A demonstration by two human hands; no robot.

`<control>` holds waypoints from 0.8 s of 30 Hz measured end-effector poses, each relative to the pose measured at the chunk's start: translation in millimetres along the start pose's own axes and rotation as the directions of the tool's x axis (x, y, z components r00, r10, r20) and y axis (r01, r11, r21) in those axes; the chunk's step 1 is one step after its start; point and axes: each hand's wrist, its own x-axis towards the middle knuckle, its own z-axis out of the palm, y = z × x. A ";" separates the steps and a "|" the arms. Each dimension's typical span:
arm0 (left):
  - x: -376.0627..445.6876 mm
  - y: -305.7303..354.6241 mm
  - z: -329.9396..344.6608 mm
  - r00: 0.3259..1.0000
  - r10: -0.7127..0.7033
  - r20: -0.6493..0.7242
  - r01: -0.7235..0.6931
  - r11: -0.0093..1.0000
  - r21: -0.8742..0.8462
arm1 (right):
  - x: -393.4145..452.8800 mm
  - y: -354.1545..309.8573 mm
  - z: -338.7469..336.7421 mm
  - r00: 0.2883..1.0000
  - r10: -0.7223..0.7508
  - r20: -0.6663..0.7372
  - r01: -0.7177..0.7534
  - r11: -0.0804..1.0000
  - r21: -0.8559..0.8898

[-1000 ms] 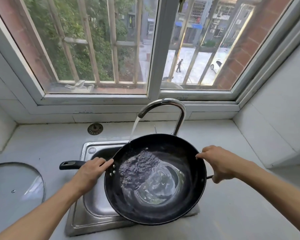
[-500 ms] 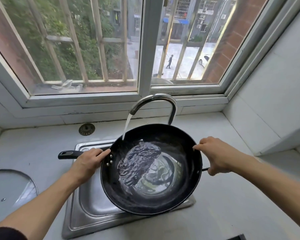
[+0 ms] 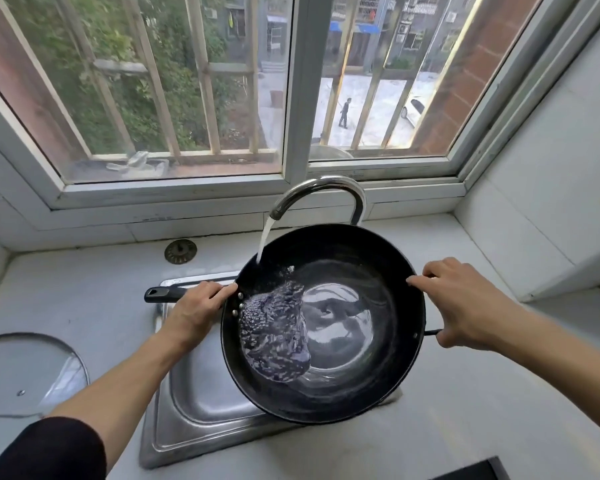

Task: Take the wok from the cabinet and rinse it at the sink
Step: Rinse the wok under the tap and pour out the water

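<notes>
A black wok (image 3: 361, 271) is held over the steel sink (image 3: 201, 403), roughly level, with water pooled and churning in its bottom. My left hand (image 3: 198, 306) grips its long black handle (image 3: 160, 293) near the rim. My right hand (image 3: 465, 303) holds the small loop handle and rim on the opposite side. The curved chrome tap (image 3: 323, 188) stands behind the wok, and a stream of water (image 3: 265, 237) falls from its spout onto the wok's far left inner wall.
A glass lid (image 3: 25, 372) lies on the white counter at the left. A round metal drain strainer (image 3: 180, 251) sits behind the sink near the window ledge. A tiled wall closes the right side. A dark object's corner (image 3: 478, 471) shows at the bottom edge.
The wok has stayed under the running tap in both hands. The water inside has swirled and the foamy patch has shifted toward the left wall. The view has tilted slightly.
</notes>
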 end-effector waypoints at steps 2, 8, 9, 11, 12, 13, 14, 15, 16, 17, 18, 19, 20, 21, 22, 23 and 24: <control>2.5 0.0 3.8 1.000 0.004 -0.008 -0.004 1.000 -0.011 | -4.7 -4.3 -1.3 1.000 0.009 -0.015 -0.009 1.000 -0.004; 14.4 7.4 10.8 1.000 -0.005 0.002 0.005 0.999 -0.043 | -22.5 -9.0 1.4 0.996 0.062 -0.062 -0.061 0.998 0.008; 16.7 9.2 11.8 1.000 -0.002 0.000 0.002 0.999 -0.046 | -24.7 -9.2 2.9 0.995 0.073 -0.070 -0.073 0.997 0.005; 19.6 12.2 13.3 1.000 0.007 -0.006 -0.007 0.999 -0.052 | -27.3 -9.3 7.4 0.991 0.100 -0.085 -0.101 0.995 -0.008; 20.4 12.8 13.7 1.000 0.007 -0.009 -0.008 0.999 -0.052 | -27.7 -9.0 10.7 0.989 0.113 -0.099 -0.114 0.993 -0.007; 21.1 13.4 13.3 1.000 0.006 -0.013 -0.006 0.999 -0.053 | -28.0 -8.8 14.4 0.986 0.122 -0.115 -0.123 0.992 -0.005; 21.9 13.5 12.9 1.000 0.005 -0.014 -0.005 0.998 -0.055 | -28.3 -8.9 18.1 0.983 0.127 -0.133 -0.129 0.992 -0.004; 22.9 13.8 12.0 1.000 0.003 -0.017 -0.004 0.998 -0.055 | -28.3 -9.1 21.7 0.980 0.129 -0.151 -0.131 0.991 -0.002; 23.6 14.0 10.8 1.000 -0.001 -0.017 0.000 0.998 -0.055 | -28.2 -9.7 24.9 0.977 0.128 -0.169 -0.129 0.992 0.005; 24.3 13.3 10.0 1.000 -0.006 -0.017 0.005 0.998 -0.055 | -27.7 -10.6 28.0 0.974 0.127 -0.187 -0.127 0.992 0.014; 24.8 11.4 9.8 1.000 -0.011 -0.019 0.010 0.999 -0.052 | -26.7 -11.4 31.0 0.971 0.125 -0.202 -0.123 0.992 0.023; 25.3 8.6 9.5 1.000 -0.018 -0.022 0.017 0.999 -0.040 | -25.4 -12.6 33.7 0.969 0.124 -0.214 -0.120 0.992 0.031; 26.0 5.3 8.5 0.999 -0.024 -0.023 0.024 1.000 -0.020 | -23.8 -13.7 36.4 0.966 0.125 -0.226 -0.118 0.992 0.040; 26.5 2.0 7.1 0.999 -0.030 -0.021 0.030 1.000 0.005 | -22.0 -15.2 39.1 0.963 0.126 -0.239 -0.116 0.992 0.053; 27.2 -0.5 5.4 0.999 -0.033 -0.021 0.034 0.999 0.033 | -20.1 -16.7 41.8 0.959 0.126 -0.255 -0.113 0.991 0.067; 28.0 -2.6 3.5 0.999 -0.033 -0.023 0.034 0.998 0.061 | -18.2 -18.8 44.2 0.955 0.127 -0.270 -0.109 0.991 0.079; 29.0 -4.1 0.9 0.999 -0.031 -0.026 0.033 0.996 0.088 | -16.4 -20.9 46.7 0.950 0.127 -0.285 -0.106 0.990 0.088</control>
